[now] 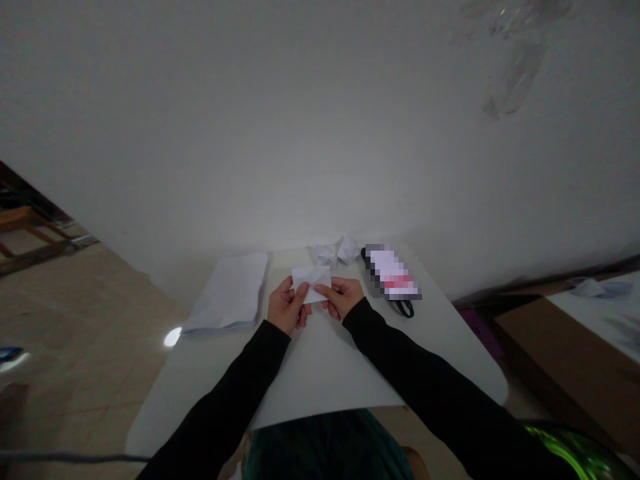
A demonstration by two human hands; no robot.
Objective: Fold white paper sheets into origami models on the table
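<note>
A small piece of white folded paper (312, 275) is held up over the white table (320, 373), between both hands. My left hand (288, 307) grips its left side, thumb on the front face and fingers behind. On the right side my right hand (344, 297) pinches it the same way, and the two thumbs nearly meet at the middle. Beyond the hands, two crumpled-looking folded paper pieces (349, 250) sit close together near the wall. A stack of white paper sheets (230, 290) lies to the left of my left hand.
To the right of my right hand lies a phone (393, 272) with a blurred screen and a black strap (406, 308). A white wall (320, 133) rises behind the table. A wooden stool (27, 223) stands on the floor at far left; a brown board (565, 353) is at right.
</note>
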